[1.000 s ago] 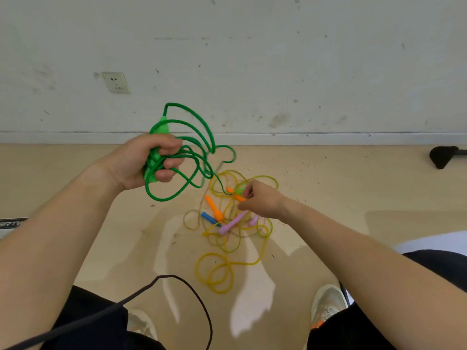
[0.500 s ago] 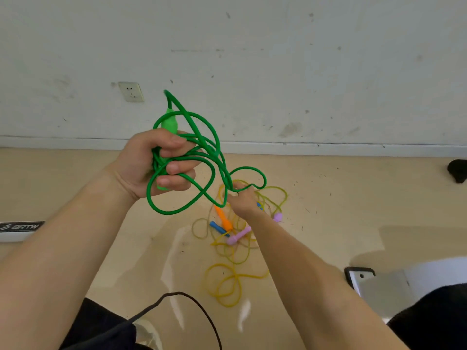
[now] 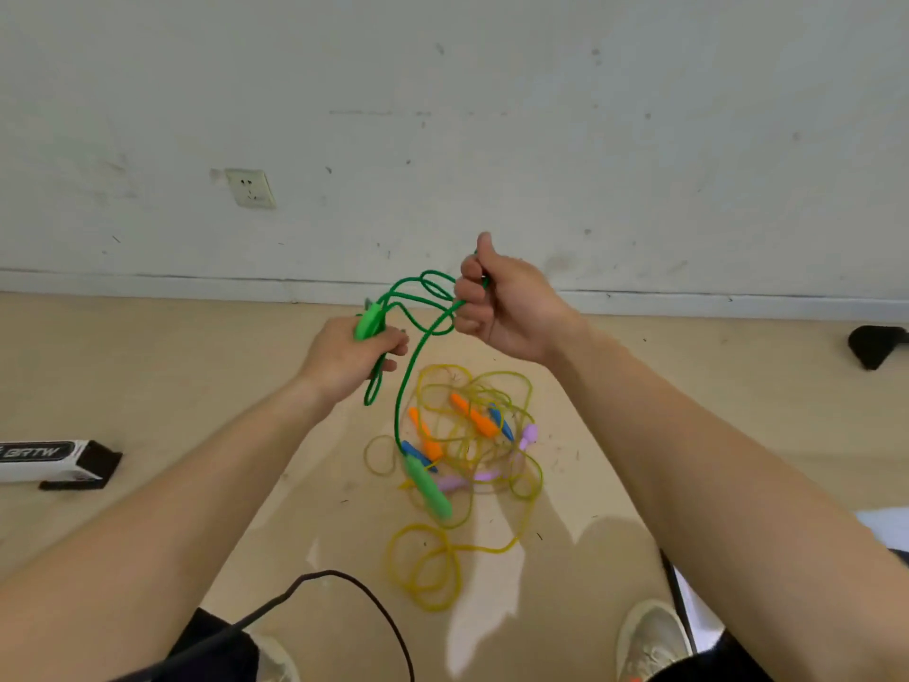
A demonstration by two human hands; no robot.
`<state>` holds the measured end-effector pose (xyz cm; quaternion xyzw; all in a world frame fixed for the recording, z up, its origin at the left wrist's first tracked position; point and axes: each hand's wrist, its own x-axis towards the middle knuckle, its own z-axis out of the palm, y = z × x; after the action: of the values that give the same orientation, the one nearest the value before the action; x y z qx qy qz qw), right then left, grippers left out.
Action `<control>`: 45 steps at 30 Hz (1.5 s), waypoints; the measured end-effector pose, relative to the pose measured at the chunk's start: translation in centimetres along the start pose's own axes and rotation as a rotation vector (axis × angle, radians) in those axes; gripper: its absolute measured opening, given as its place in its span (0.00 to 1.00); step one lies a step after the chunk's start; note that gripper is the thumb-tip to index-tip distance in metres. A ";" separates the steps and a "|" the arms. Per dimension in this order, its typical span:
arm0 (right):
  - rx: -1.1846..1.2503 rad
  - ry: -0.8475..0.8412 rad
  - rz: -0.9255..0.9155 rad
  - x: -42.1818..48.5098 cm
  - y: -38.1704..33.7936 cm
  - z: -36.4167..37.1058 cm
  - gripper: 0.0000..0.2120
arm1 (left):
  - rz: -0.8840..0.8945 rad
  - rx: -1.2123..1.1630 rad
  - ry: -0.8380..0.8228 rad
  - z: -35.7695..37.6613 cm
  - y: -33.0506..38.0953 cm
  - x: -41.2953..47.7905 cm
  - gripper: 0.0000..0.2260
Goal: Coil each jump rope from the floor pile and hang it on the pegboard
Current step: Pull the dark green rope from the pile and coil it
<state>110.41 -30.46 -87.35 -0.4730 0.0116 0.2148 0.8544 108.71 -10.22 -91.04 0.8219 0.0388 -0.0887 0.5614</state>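
1. Scuffed white wall with a socket (image 3: 251, 188) meets a tan floor (image 3: 196, 386). The head view looks down over two bare forearms (no pegboard shows anywhere).
2. The left hand (image 3: 344, 359) is closed in a fist around one green handle (image 3: 369, 322) and a few short loops of the green jump rope (image 3: 401, 386).
3. The right hand (image 3: 506, 307) is just beside it and slightly higher. Its fingers are curled tight round the same rope and the thumb points up.
4. From the hands the rope drops to its second green handle (image 3: 428, 487), which is blurred. Whether it rests on the floor cannot be told.
5. Under the hands lies the floor pile (image 3: 472, 435): yellow cords tangled with orange, blue and purple handles.
6. A white box (image 3: 44, 460) sits far left, a black cable (image 3: 344, 580) crosses the near floor, and a shoe (image 3: 654, 637) shows bottom right.
7. The step in hand looks like coiling the green rope, with one length left loose. The next move likely calls for laying the right hand's loop into the left fist, then drawing up the hanging handle without snagging the yellow cords.
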 end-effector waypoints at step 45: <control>-0.871 0.055 -0.094 -9.5 -1.5 -4.3 0.19 | -0.180 -0.611 -0.009 1.4 1.3 -2.8 0.08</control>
<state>103.18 -38.02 -86.37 -0.7948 -0.0789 0.1477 0.5834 106.05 -11.91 -89.83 0.6081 0.1338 -0.1257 0.7724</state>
